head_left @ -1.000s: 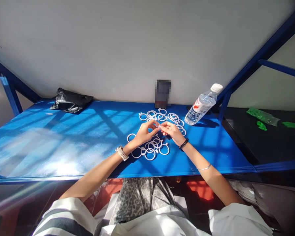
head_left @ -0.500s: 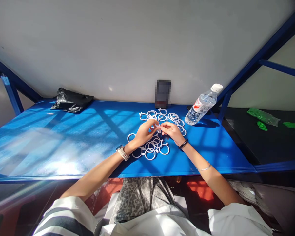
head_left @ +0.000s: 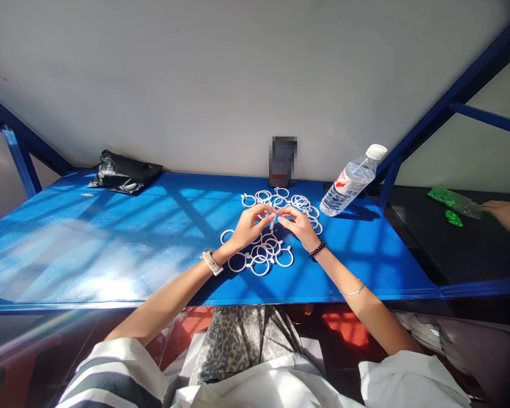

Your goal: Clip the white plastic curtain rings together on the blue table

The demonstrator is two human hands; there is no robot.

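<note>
Fingertips nearly together, my left hand and my right hand pinch one white plastic curtain ring between them, just above the table. Most of that ring is covered by the fingers, seen almost edge-on. Loose white curtain rings, each with a small knob or eyelet, overlap in a group on the near side of my hands. Behind my fingers lies a second group of similar rings, partly hidden by my right hand.
A blue table bears a black plastic bag at the back left. A dark phone-like object, blurred out, leans on the wall. A tilted water bottle stands right. Another person's hand touches near green bagged pieces on the black table.
My fingers have shifted slightly around the ring, with my left fingers now more arched. Another person's hand has come in at the right edge, over the green pieces there.
</note>
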